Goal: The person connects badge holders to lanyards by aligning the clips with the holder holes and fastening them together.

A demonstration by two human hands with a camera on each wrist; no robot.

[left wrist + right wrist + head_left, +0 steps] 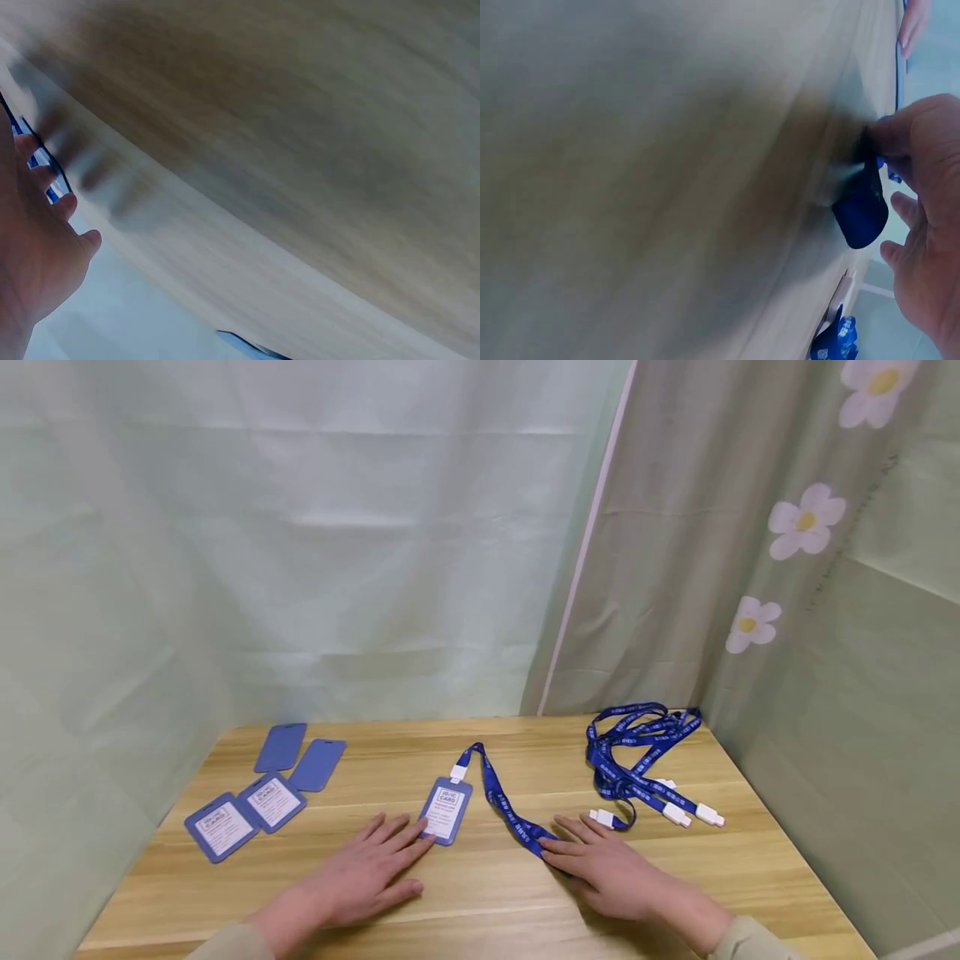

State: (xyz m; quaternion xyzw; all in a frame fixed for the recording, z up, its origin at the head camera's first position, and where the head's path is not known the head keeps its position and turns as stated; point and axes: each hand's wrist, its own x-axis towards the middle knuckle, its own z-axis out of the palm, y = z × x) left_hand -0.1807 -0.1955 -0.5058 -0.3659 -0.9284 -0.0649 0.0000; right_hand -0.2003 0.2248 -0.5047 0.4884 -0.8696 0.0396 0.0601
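In the head view, a blue badge holder (447, 810) with a white card lies face up mid-table. It joins a blue lanyard (504, 806) through a white clip (457, 772). My left hand (367, 868) lies palm down, its outstretched fingertips touching the holder's lower left edge. The right hand (615, 868) rests palm down with spread fingers on the lanyard's lower end, which partly disappears beneath it. The right wrist view shows a loop of the lanyard (862, 210) bending under that hand, close to the thumb.
At the left lie two blue badge holders with white cards (222, 827) and two plain blue ones (281, 748). A tangle of blue lanyards (615, 768) with white clips (677, 814) lies at the right back. Pale curtains (375, 568) hang around the wooden table (450, 910).
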